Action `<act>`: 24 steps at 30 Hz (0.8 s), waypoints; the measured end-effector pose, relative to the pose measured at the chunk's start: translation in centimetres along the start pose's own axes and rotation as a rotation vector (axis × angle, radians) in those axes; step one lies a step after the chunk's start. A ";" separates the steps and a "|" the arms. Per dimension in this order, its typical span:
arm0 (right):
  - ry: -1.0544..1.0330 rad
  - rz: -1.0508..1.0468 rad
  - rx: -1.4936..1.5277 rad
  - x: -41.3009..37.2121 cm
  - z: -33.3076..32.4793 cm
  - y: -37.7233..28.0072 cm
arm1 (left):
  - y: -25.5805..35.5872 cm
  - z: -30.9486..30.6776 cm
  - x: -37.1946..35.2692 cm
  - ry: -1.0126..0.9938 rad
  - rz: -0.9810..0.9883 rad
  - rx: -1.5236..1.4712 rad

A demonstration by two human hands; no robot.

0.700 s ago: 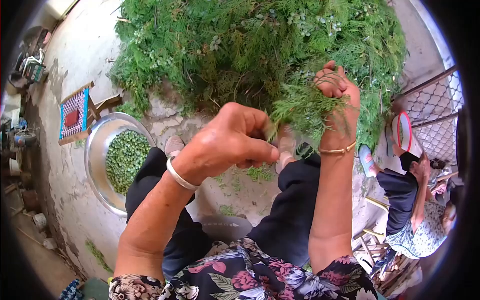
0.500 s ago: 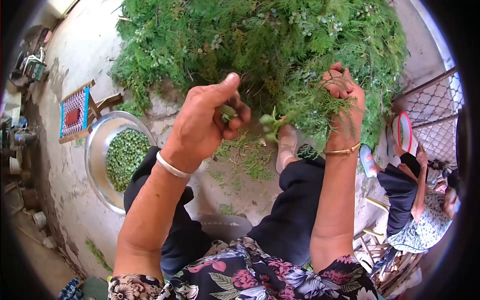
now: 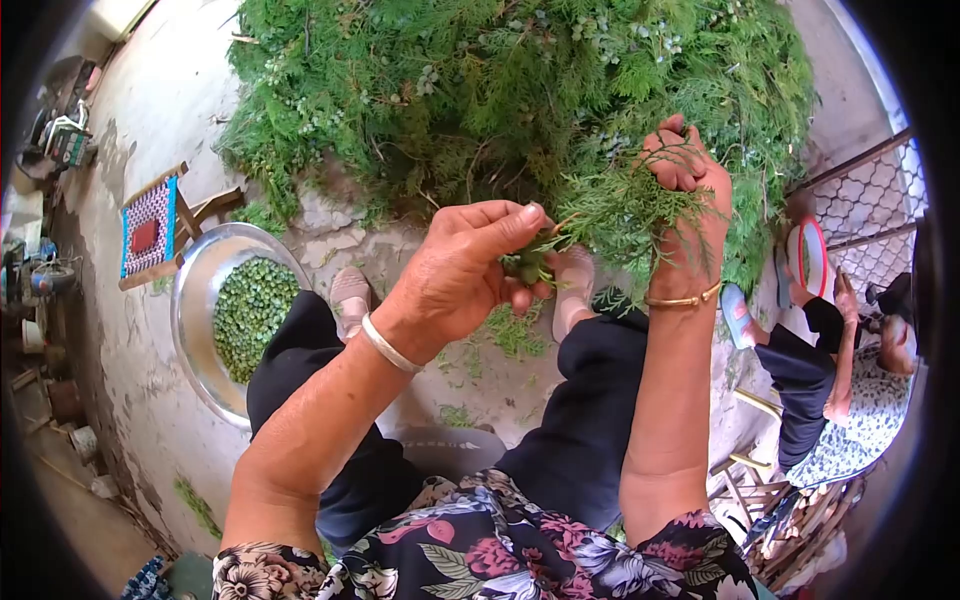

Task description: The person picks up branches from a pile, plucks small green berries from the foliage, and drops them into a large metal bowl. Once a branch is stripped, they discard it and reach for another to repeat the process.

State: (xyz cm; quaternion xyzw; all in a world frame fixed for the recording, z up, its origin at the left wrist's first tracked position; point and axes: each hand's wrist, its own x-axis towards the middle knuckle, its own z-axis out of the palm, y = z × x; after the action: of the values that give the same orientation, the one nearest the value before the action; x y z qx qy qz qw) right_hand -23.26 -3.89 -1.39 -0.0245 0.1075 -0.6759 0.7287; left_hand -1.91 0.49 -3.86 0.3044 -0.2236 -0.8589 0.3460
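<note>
The sprig (image 3: 628, 205) of evergreen is held up between the two hands, above the floor (image 3: 160, 420) and in front of the big heap of cut branches (image 3: 480, 90). Its long axis runs nearly level across the view, dropping slightly towards the left. The stem end, with a few green berries (image 3: 526, 266), points to the person's left, while the feathery tips fan out to the right, some rising over the fingers and others hanging down in front of the wrist.

The right hand (image 3: 686, 160) is raised, palm turned in, its grip folded over the leafy end of the sprig. The left hand (image 3: 465, 262) is at the stem end; its grip is nearly closed, with the thumb extended over the top and the fingers curled beneath, around the green berries. Exactly where the fingertips press is hidden.

Half a second ago the left hand stood apart from the sprig, thumb lifted and some berries in its fingers, with a cluster dangling in the gap. Now it has moved right to meet that end, and the gap is gone. The right hand has barely shifted.

The metal basin (image 3: 197, 270) of picked berries (image 3: 255, 320) remains beside the left leg, near the woven stool (image 3: 150, 235).
</note>
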 end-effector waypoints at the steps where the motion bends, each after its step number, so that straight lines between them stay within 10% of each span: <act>1: -0.007 0.010 -0.018 0.1 -0.2 -0.1 | -0.1 -0.1 0.2 0.001 -0.001 -0.001; 7: 0.003 0.008 -0.062 0.4 -0.5 -0.9 | 0.2 0.2 0.1 0.173 0.142 -0.001; 12: 0.096 -0.093 -0.117 0.0 -0.8 -2.2 | 1.4 2.8 -2.3 0.206 0.397 0.650; 14: -0.222 -0.122 -0.265 0.7 -3.4 -5.1 | 1.9 2.0 -2.9 0.183 0.415 0.629; 19: 0.001 0.016 0.011 -0.1 0.3 -2.1 | 3.9 -1.2 -2.1 0.199 0.299 -0.134; 24: -0.044 -0.009 -0.501 0.2 1.5 0.2 | 6.1 -3.7 -3.6 0.128 0.299 -0.255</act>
State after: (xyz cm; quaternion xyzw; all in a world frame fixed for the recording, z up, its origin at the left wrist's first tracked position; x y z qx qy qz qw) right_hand -22.80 -4.19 0.02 -0.2196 0.2554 -0.6308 0.6990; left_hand 5.48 -1.60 -1.59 0.2756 -0.1334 -0.7980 0.5191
